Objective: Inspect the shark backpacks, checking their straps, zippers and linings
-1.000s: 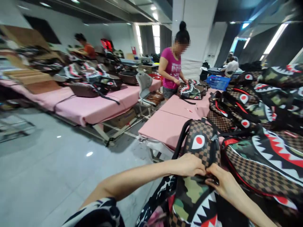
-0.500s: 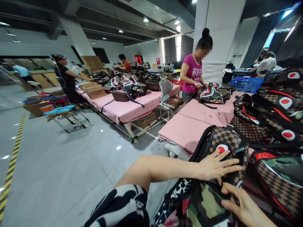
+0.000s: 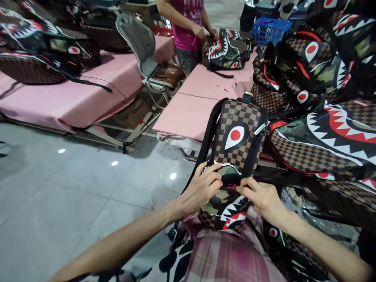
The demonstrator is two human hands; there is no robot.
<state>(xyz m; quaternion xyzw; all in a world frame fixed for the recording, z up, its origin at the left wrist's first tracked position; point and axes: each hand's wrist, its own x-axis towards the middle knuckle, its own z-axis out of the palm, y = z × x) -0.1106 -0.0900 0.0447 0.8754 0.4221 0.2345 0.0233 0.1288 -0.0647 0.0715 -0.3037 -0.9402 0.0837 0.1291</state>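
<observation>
A checkered backpack [image 3: 223, 117] with a red-and-white eye and shark teeth lies in front of me. It rests against the table edge and my lap, its camouflage side pocket facing up. My left hand [image 3: 202, 188] grips the bag's left side, the fingers bent over the pocket's white-trimmed edge. On the opposite side my right hand [image 3: 261, 196] pinches the pocket's opening, where a strip of red lining shows. The fingertips of both hands are close together but apart. A metallic zipper pull [image 3: 260, 128] sits higher up on the bag's right side.
A pink-covered table [image 3: 185, 109] extends ahead. Several similar backpacks [image 3: 335, 137] are piled on its right, near a blue basket [image 3: 272, 31]. Across the table a person in a magenta shirt [image 3: 188, 23] handles a bag. A grey chair [image 3: 138, 43] stands beside a second pink table [image 3: 73, 102].
My view has tilted down and turned right. My left hand has moved from lying spread across the bag's eye to its left edge. Both hands now hold the pocket area.
</observation>
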